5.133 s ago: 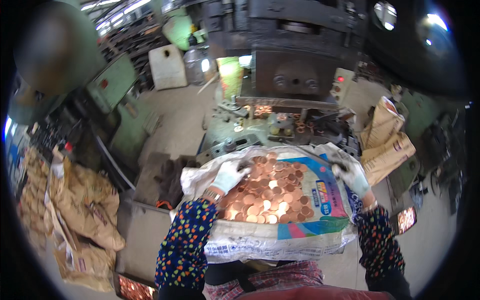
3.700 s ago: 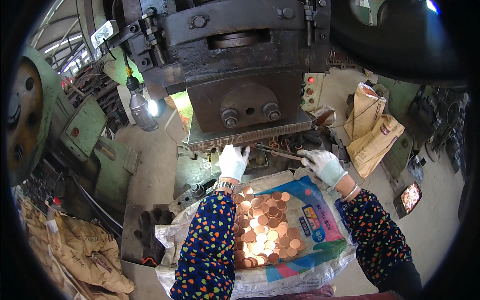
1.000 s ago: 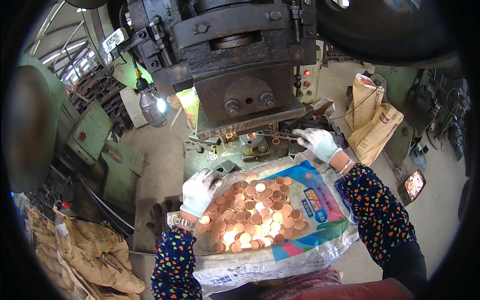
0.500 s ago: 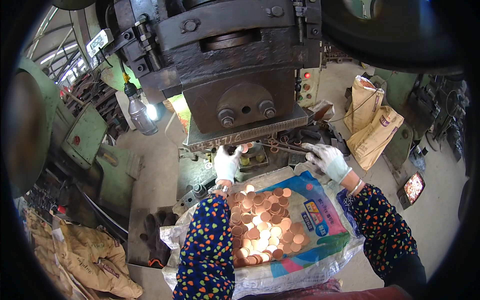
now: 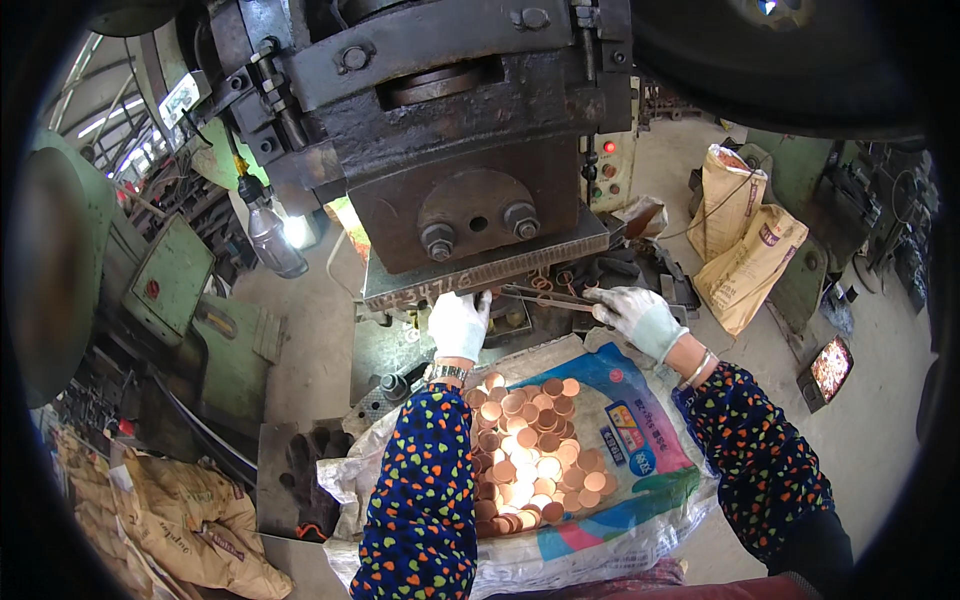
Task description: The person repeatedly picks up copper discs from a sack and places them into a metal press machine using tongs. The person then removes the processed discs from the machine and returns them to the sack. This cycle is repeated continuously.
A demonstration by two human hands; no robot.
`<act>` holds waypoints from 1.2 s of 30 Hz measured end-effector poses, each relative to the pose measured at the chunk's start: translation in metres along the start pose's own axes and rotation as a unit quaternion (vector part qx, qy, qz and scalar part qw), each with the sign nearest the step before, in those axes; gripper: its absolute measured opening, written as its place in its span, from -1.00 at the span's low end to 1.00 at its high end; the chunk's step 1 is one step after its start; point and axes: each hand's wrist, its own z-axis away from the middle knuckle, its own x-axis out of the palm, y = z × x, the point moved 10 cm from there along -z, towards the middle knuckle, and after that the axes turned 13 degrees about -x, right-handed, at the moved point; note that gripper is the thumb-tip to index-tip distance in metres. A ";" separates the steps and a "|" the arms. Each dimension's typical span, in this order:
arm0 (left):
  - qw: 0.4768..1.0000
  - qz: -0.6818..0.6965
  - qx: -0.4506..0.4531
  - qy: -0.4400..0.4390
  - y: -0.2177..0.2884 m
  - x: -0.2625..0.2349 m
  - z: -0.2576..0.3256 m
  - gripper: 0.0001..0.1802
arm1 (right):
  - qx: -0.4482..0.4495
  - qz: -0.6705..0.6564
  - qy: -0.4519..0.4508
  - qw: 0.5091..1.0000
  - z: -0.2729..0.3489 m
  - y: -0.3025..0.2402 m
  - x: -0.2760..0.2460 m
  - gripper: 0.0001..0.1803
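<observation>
My right hand (image 5: 640, 318), in a white glove, is closed round long metal tongs (image 5: 550, 298). The tongs' far end reaches left under the press ram, close to my left hand. My left hand (image 5: 459, 325), also gloved, is raised at the front edge of the thick ram plate (image 5: 490, 262). Its fingers look bent together, their tips partly hidden by the plate, and what they hold cannot be made out. Below both hands, many round copper-coloured discs (image 5: 540, 435) lie heaped on a printed plastic sack (image 5: 640, 400).
The dark press ram (image 5: 450, 180) hangs over the work spot. A lit lamp (image 5: 295, 230) is at its left, a control box with a red light (image 5: 608, 165) behind. Paper sacks (image 5: 755, 255) stand at right, others (image 5: 190, 520) lower left. Dark gloves (image 5: 312, 465) lie left of the discs.
My left hand has turned, its thumb now showing at the right, and the copper discs seen by its fingertips are out of sight. My right hand has shifted slightly left with the tongs.
</observation>
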 end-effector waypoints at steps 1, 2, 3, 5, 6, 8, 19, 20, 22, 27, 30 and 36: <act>1.000 0.010 0.006 0.005 0.002 -0.006 0.001 -0.67 | 0.022 -0.011 -0.017 1.000 -0.002 0.004 0.005 -0.64; 1.000 0.015 0.010 -0.005 0.004 -0.009 0.001 -0.69 | 0.044 -0.022 -0.034 0.998 -0.004 0.007 0.009 -0.63; 0.998 0.057 -0.006 -0.024 0.000 -0.013 0.003 -0.71 | 0.054 -0.018 -0.052 0.997 -0.004 0.007 0.013 -0.63; 0.986 0.144 -0.031 -0.078 -0.007 -0.019 0.011 -0.74 | 0.054 -0.020 -0.058 0.997 -0.004 0.001 0.014 -0.63; 0.985 0.142 -0.018 -0.091 -0.006 -0.024 0.016 -0.75 | 0.063 -0.020 -0.071 0.995 -0.001 -0.002 0.016 -0.63; 0.981 0.168 0.032 -0.087 -0.007 -0.044 0.032 -0.77 | 0.044 -0.035 -0.059 0.997 0.004 -0.016 0.012 -0.65; 0.881 0.149 0.276 -0.355 0.034 -0.068 0.174 -0.42 | -0.014 -0.249 0.046 0.967 0.093 -0.083 0.026 -0.60; 0.888 0.171 0.268 -0.332 0.030 -0.063 0.172 -0.59 | 0.038 -0.264 0.011 0.964 0.104 -0.078 0.044 -0.69; 0.721 0.412 -0.116 -0.545 -0.010 0.021 0.167 -0.32 | 0.114 -0.350 0.004 0.930 0.112 -0.053 0.071 -0.68; 0.907 0.063 0.189 -0.371 -0.015 0.016 0.166 -0.27 | 0.132 -0.394 0.044 0.908 0.118 -0.048 0.077 -0.64; 0.914 0.075 0.144 -0.372 -0.014 0.005 0.162 -0.33 | 0.131 -0.368 0.013 0.920 0.121 -0.051 0.079 -0.64; 0.919 0.047 0.117 -0.375 -0.002 0.000 0.146 -0.47 | 0.130 -0.357 0.008 0.925 0.117 -0.045 0.078 -0.66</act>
